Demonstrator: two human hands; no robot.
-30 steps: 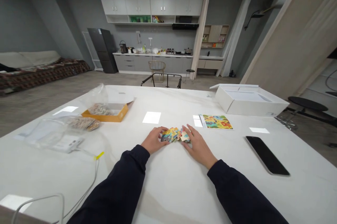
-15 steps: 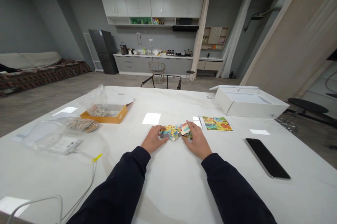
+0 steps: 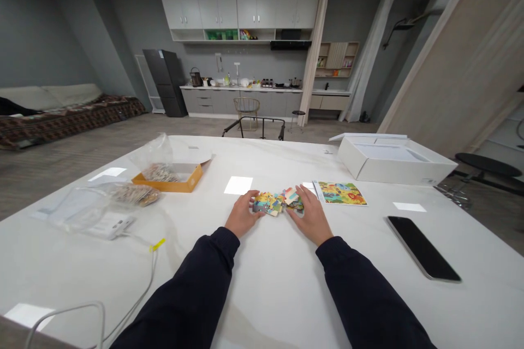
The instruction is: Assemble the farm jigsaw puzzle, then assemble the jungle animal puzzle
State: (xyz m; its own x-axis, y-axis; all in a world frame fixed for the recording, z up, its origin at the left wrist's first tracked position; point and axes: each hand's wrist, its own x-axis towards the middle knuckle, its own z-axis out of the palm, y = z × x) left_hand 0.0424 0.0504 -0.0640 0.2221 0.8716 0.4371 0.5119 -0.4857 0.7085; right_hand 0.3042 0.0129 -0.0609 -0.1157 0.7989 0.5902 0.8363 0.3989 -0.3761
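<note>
A cluster of colourful jigsaw puzzle pieces (image 3: pixel 271 204) lies between my hands at the middle of the white table. My left hand (image 3: pixel 244 214) curls round the left side of the pieces, thumb in front and fingers behind. On the other side, my right hand (image 3: pixel 310 214) grips more pieces, one pale piece showing at its fingertips. The palms hide part of the pile. Just right of my right hand lies a picture sheet (image 3: pixel 343 194) with a bright cartoon animal scene.
An orange box (image 3: pixel 191 181) with a plastic bag of pieces stands left, another bagged heap (image 3: pixel 137 194) before it. Nearby are a white power strip (image 3: pixel 114 225) and its cable. To the right are a white box (image 3: pixel 403 170) and a phone (image 3: pixel 423 248).
The whole view has shifted slightly, so things appear a little farther right. Both hands stay around the puzzle pieces, and my right fingers look slightly more spread.
</note>
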